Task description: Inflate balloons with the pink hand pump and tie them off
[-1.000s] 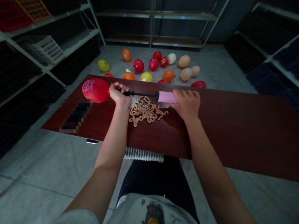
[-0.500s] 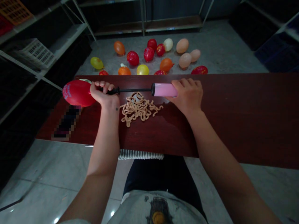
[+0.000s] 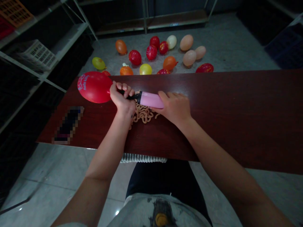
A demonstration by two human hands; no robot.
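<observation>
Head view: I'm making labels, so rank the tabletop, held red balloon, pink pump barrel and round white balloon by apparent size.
1. Tabletop
2. Held red balloon
3. Pink pump barrel
4. Round white balloon; farther off, so true size unsure

left hand [image 3: 121,100] curled round black end [image 3: 135,96] of pink-barrelled balloon pump [image 3: 148,99]; right hand [image 3: 176,107] grips the barrel [image 3: 152,100]. inflated red hello kitty balloon [image 3: 94,87] at the pump's left. heap of tan curled strands [image 3: 144,115] under the pump, partly hidden. floor [image 3: 222,44] beyond the pump: loose inflated balloons [image 3: 151,52]. red-brown wood-grain table [image 3: 224,119] beneath the pump.
</observation>
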